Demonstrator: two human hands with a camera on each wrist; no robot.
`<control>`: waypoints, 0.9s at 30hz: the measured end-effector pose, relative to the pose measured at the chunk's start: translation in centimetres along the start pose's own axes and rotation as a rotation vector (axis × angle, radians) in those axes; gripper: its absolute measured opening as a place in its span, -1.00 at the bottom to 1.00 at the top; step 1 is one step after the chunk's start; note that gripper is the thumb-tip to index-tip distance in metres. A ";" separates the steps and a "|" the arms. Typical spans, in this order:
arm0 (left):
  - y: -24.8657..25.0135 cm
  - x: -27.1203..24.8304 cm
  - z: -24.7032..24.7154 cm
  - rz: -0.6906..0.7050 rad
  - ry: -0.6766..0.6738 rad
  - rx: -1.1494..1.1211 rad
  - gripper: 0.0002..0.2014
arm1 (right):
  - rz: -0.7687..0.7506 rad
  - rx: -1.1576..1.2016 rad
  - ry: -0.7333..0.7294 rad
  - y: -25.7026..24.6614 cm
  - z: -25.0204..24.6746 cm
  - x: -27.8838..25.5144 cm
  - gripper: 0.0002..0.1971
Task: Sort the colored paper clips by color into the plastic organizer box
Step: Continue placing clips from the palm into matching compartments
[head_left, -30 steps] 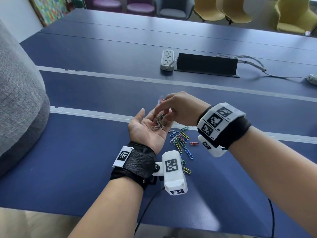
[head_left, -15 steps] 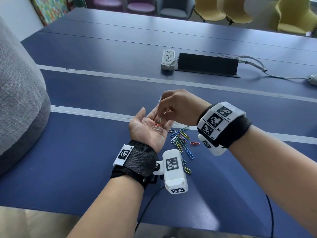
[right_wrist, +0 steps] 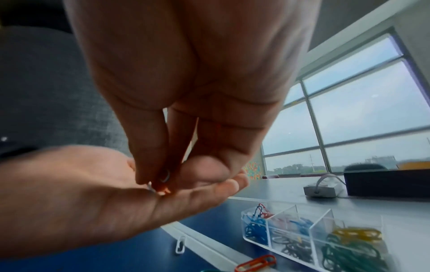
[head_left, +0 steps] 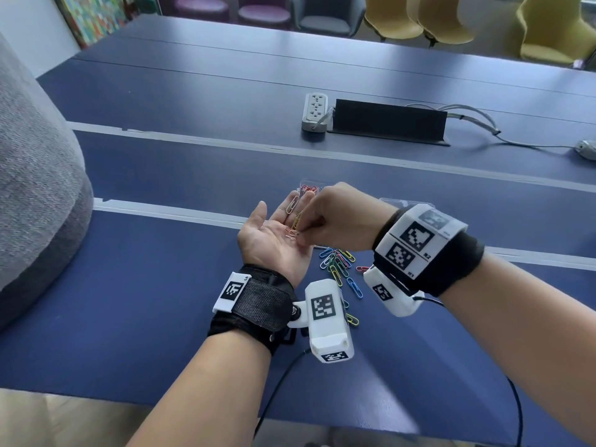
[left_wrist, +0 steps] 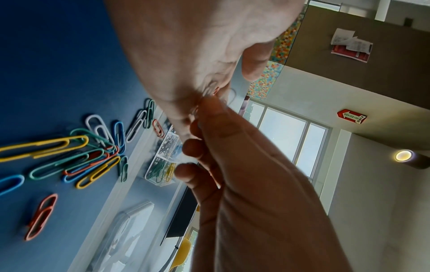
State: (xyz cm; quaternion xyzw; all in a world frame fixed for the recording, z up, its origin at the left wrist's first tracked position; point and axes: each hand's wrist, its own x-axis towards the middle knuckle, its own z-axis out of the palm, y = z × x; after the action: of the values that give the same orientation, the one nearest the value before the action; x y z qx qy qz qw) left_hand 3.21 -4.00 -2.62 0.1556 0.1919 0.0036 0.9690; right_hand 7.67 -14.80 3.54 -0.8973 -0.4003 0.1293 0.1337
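Pinching a clip [right_wrist: 160,185] off your flat, upturned left hand [head_left: 274,243], your right hand [head_left: 335,217] risks lifting two tangled clips together, mixing colours. Only the right wrist view shows the organizer box [right_wrist: 325,237] on the bench [head_left: 129,301], partly filled; the head view hides it.

Your clips [left_wrist: 53,147] look glossy and smoothly coated; the box [right_wrist: 325,237] is clear, shiny plastic; your desk [head_left: 129,301] is matt blue.
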 end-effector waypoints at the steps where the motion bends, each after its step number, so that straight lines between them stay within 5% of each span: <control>1: -0.1 0.0 0.0 -0.002 0.007 0.015 -0.49 | 0.011 -0.033 0.006 -0.2 0.1 -0.1 -0.86; 9: -0.3 -0.3 0.2 -0.009 -0.014 0.000 -0.47 | 0.058 -0.052 0.023 -0.3 0.3 0.2 -0.79; 14: -0.2 -0.2 0.1 -0.005 -0.044 -0.008 -0.49 | 0.277 1.143 0.070 2.1 -1.0 0.3 -0.86; 18: -0.3 -0.3 0.2 -0.024 -0.026 -0.002 -0.47 | 0.510 1.497 0.112 3.6 -1.4 0.8 -0.85; 21: -0.4 -0.3 0.2 -0.043 -0.029 0.018 -0.43 | 0.510 1.301 0.151 3.9 -1.2 1.3 -0.81; 25: -0.6 -0.3 0.2 -0.072 -0.043 0.055 -0.39 | 0.181 0.295 0.159 3.2 -0.5 1.7 -0.86; 27: -0.7 -0.3 0.0 -0.099 -0.045 0.067 -0.37 | 0.124 0.105 0.124 3.2 -0.5 1.9 -0.84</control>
State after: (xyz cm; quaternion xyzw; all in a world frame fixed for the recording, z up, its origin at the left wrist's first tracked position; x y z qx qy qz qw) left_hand 2.88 -4.66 -2.67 0.1784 0.1774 -0.0543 0.9663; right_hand 11.23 -15.52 2.66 -0.9184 -0.3274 0.1026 0.1968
